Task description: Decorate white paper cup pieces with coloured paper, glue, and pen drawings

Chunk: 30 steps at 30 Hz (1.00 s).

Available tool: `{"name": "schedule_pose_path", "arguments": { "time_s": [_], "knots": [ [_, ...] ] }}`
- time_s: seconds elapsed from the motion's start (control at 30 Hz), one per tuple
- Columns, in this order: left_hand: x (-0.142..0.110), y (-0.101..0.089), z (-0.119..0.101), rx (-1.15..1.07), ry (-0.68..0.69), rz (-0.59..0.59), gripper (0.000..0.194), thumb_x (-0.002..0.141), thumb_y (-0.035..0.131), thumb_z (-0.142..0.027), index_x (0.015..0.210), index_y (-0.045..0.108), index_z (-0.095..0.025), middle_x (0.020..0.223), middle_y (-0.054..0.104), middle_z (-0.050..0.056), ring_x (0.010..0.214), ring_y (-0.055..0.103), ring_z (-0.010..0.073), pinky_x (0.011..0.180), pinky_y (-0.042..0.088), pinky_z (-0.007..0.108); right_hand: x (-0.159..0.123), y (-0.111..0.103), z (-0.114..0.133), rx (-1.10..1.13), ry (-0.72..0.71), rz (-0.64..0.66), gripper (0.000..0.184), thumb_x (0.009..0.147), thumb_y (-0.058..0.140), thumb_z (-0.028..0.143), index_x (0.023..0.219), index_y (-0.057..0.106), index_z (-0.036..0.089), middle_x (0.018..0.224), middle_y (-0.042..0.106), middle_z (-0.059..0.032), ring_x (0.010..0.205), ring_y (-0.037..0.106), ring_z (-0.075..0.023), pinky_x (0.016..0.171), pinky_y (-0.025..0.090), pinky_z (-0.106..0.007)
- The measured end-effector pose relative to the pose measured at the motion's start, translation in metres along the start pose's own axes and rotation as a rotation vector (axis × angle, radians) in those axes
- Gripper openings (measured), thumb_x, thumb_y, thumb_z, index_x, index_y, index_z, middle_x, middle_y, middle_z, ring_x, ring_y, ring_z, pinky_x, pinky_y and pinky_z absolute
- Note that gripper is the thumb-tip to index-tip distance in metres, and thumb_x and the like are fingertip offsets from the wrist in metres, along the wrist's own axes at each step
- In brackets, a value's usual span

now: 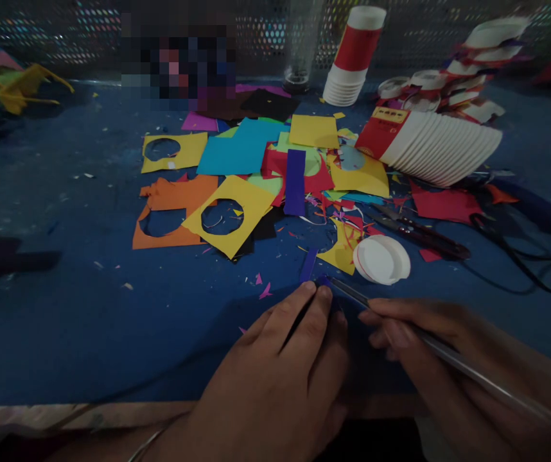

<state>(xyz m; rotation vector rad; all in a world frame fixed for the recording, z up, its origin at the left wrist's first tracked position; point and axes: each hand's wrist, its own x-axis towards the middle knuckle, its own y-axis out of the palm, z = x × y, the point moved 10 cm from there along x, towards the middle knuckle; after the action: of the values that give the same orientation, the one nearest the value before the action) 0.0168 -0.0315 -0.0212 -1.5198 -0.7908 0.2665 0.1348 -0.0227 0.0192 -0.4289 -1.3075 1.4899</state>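
Observation:
My left hand [288, 359] lies palm down at the table's front, fingers stretched out. Its fingertips press beside a small purple-blue paper strip [309, 265]; what lies under them is mostly hidden. My right hand [415, 340] is closed round a slim silver tool [449, 356], held like a pen. The tool's thin point meets a dark blue scrap [323, 280] just ahead of my left fingertips. I cannot tell whether it is a knife or tweezers. Farther off, a larger purple strip [295, 183] rests on coloured paper. A white round lid-like piece [381, 260] lies near the tool.
Yellow paper with a round hole [230, 217], orange paper [169, 224] and blue paper [234, 151] cover the middle. Cutters with dark red handles [424, 237] lie right, beside black cords [521, 256]. Paper cups stand stacked [355, 58] and lie sideways [442, 144]. A drinking glass [299, 64] stands behind.

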Motion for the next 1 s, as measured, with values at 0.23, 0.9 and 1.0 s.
{"name": "schedule_pose_path", "arguments": {
  "time_s": [0.23,0.9,1.0],
  "knots": [
    [0.0,0.0,0.001,0.0,-0.004,-0.012,0.05,0.101,0.055,-0.046,0.136,0.06,-0.011,0.147,0.065,0.013,0.138,0.061,0.0282,0.102,0.055,0.034,0.007,-0.002,0.007,-0.012,0.006,-0.101,0.015,0.099,0.054,0.022,0.102,0.069,0.023,0.084,0.083,-0.0035,0.067,0.08,-0.017,0.072,0.066,-0.021],
    [-0.001,-0.001,-0.001,0.018,-0.003,-0.033,0.048,0.101,0.054,-0.046,0.135,0.061,-0.012,0.145,0.067,0.012,0.135,0.063,0.0279,0.099,0.056,0.033,-0.01,0.006,-0.008,0.04,0.193,-0.105,0.018,0.099,0.057,0.025,0.111,0.069,0.029,0.095,0.082,0.0011,0.076,0.08,-0.0181,0.079,0.066,-0.027],
    [0.0,-0.002,-0.001,0.018,-0.004,-0.035,0.049,0.1,0.055,-0.048,0.134,0.062,-0.012,0.145,0.067,0.012,0.135,0.063,0.028,0.1,0.056,0.033,-0.011,0.004,-0.01,0.062,0.212,-0.146,0.018,0.1,0.056,0.027,0.111,0.07,0.029,0.092,0.082,0.0017,0.074,0.08,-0.0177,0.079,0.066,-0.027]
  ]
}}
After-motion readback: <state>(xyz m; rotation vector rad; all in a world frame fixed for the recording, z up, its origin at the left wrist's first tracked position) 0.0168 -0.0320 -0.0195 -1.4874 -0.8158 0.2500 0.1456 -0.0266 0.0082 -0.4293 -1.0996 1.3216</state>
